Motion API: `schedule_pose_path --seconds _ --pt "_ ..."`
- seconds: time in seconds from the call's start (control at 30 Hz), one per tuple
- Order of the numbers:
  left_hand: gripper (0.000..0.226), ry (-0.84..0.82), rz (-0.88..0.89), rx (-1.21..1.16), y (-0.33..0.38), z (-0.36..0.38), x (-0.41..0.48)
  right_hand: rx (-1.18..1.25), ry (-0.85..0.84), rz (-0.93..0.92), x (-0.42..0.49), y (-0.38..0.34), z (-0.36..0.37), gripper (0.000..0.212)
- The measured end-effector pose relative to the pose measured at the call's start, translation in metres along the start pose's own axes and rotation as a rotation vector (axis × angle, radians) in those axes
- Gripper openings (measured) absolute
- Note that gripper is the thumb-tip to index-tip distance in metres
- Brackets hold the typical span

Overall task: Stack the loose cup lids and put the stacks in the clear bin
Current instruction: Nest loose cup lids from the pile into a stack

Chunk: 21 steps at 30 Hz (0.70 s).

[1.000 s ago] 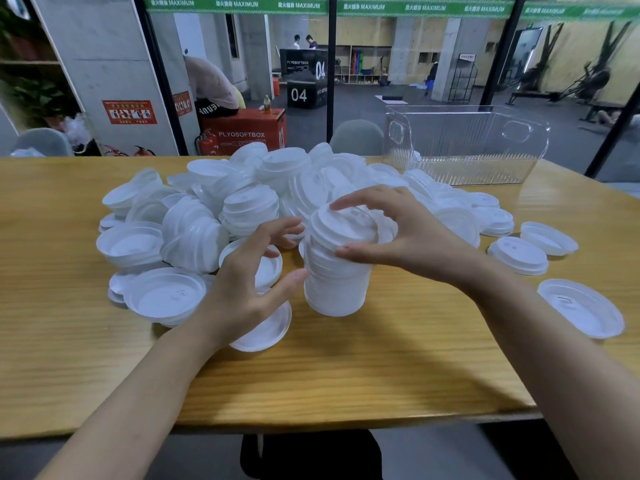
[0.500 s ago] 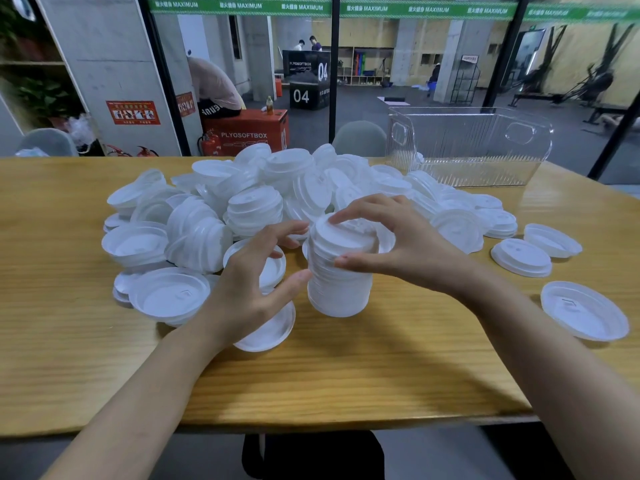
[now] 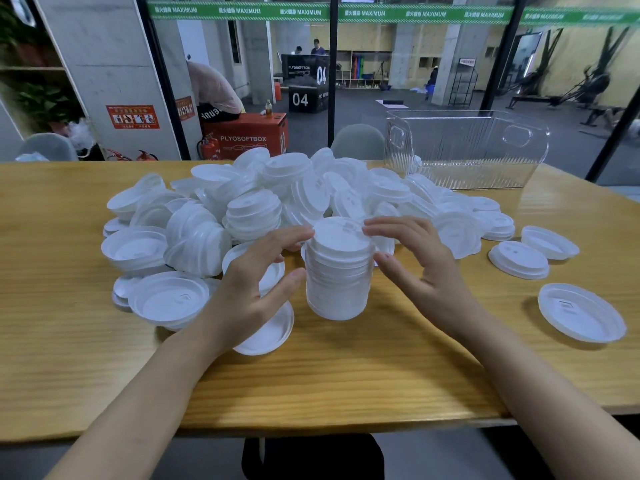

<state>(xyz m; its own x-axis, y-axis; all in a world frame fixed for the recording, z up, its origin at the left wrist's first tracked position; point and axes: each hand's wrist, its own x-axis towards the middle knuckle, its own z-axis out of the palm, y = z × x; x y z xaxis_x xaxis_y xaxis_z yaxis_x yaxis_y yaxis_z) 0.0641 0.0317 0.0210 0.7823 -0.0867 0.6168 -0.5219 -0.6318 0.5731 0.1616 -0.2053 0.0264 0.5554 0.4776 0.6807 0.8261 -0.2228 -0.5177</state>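
Observation:
A tall stack of white cup lids [image 3: 337,271] stands upright on the wooden table [image 3: 346,382], in front of a big loose pile of lids [image 3: 252,209]. My left hand [image 3: 256,289] sits at the stack's left side, thumb tip against the wall and index fingertip at the top rim. My right hand [image 3: 422,268] flanks the right side, fingertips at the top rim and thumb close to the wall. The fingers of both hands are spread and only lightly bent. The clear bin [image 3: 467,150] stands at the back right with no lids visible inside.
Single lids lie on the right: an upturned lid [image 3: 581,311] near the front, and two lids [image 3: 518,259] [image 3: 550,242] farther back. Another upturned lid [image 3: 270,334] lies under my left wrist. Glass panels and a grey chair back [image 3: 358,142] stand behind the table.
My right hand has come off the top of the stack and opened beside its right side. My left hand has moved in to touch the stack's left side.

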Motion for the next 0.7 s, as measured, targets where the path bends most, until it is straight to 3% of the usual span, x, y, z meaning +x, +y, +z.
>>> schedule_pose_path --seconds 0.2,0.37,0.57,0.7 --pt "0.049 -0.009 -0.038 -0.024 0.006 -0.008 0.003 0.042 0.022 0.020 0.000 -0.007 -0.002 0.030" --pt "0.049 -0.005 -0.047 0.089 0.014 -0.028 -0.002 0.051 0.056 0.023 -0.005 -0.013 -0.001 0.029" --pt "0.055 -0.251 -0.232 0.212 0.024 -0.043 -0.035 0.010 0.156 0.016 -0.019 -0.003 0.013 0.035" --pt "0.067 -0.365 -0.236 0.338 0.024 -0.044 -0.047 -0.007 0.153 0.049 -0.023 -0.003 0.014 0.045"
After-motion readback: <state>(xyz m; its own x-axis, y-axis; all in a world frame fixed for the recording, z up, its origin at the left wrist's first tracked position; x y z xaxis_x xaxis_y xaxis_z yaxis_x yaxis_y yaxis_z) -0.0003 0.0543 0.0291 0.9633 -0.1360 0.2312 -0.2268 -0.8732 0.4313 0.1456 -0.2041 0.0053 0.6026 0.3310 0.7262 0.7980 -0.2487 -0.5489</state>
